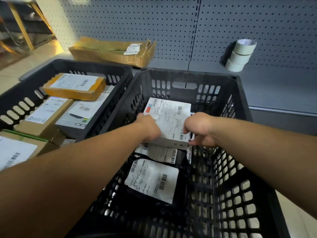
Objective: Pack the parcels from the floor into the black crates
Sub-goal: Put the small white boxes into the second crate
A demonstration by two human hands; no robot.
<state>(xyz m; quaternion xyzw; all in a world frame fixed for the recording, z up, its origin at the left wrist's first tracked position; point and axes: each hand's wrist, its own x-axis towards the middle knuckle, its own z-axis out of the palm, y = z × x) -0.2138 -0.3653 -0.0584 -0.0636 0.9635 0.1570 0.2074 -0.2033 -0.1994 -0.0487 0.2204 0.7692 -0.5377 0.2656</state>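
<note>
inside the right black crate (240, 117), both hands hold a white box (169, 117) by its two long sides, left hand (149, 127) and right hand (199, 130) each curled round an edge. its long axis runs away from the person, just above the black bags (151, 182) lying below.

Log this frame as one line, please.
phase: placing | left hand and right hand: grip white box | location: inside right black crate, above bagged parcels | left crate: holds boxes
</note>
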